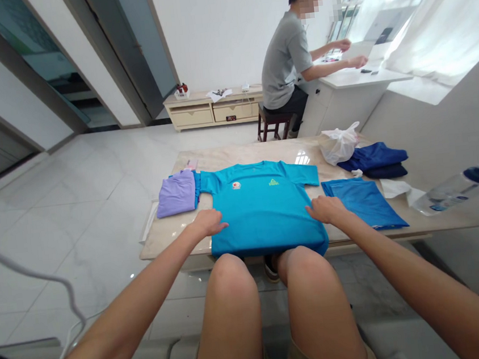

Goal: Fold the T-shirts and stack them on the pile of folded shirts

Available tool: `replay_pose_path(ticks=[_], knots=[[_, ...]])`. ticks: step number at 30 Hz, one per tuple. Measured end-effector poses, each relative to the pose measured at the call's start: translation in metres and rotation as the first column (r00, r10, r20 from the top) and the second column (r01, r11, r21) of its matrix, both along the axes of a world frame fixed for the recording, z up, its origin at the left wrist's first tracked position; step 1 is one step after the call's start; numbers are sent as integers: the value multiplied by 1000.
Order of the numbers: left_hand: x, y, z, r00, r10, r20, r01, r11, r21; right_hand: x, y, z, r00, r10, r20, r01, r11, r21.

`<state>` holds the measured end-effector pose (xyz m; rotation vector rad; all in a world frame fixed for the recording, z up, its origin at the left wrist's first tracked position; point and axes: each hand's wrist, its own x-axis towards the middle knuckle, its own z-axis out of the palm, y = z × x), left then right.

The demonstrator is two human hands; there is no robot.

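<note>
While the teal shirt (264, 211) lies flat on the surface (172, 232), we press left hand (208, 223) and right hand (326, 209) on its edges, fingers open; white bag (339, 143) contents hidden.

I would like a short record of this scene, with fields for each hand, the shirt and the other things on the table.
left hand: flat on the left edge of the turquoise T-shirt, palm down
right hand: flat on the shirt's right edge
turquoise T-shirt: spread front up on the marble table, hem hanging over the near edge
left of shirt: folded lilac garment
right of shirt: folded blue garment, dark blue pile, white plastic bag, clear bottle lying down
background: seated person at a white desk
</note>
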<state>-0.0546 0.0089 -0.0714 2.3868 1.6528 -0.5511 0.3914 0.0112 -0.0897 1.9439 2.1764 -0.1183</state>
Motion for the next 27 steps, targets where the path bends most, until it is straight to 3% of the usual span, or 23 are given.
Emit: replay_pose_path(ticks=[3, 5, 9, 14, 17, 22, 24, 27], knots=[[-12, 35, -1, 992, 96, 83, -105, 988, 117, 13, 31, 6, 999, -50, -19, 51, 998, 47], [-20, 64, -9, 986, 115, 124, -134, 978, 161, 18, 55, -4, 998, -25, -66, 29, 997, 70], [-30, 123, -42, 991, 82, 107, -105, 965, 239, 24, 104, -50, 996, 37, -77, -29, 994, 110], [-51, 166, -89, 990, 132, 39, -138, 942, 306, 44, 138, -104, 988, -125, -93, 129, 991, 46], [-64, 167, -102, 985, 170, 15, -163, 910, 382, 63, 142, -113, 981, -181, -67, 185, 980, 67], [-50, 138, -91, 970, 229, 85, -243, 885, 398, 65, 126, -95, 974, -223, -45, 226, 969, 95], [-30, 114, -86, 971, 172, 168, -227, 886, 405, 46, 107, -87, 986, -155, -62, 164, 967, 197], [3, 68, -90, 955, 59, 290, -177, 899, 400, 1, 63, -90, 988, 82, -134, -41, 956, 289]])
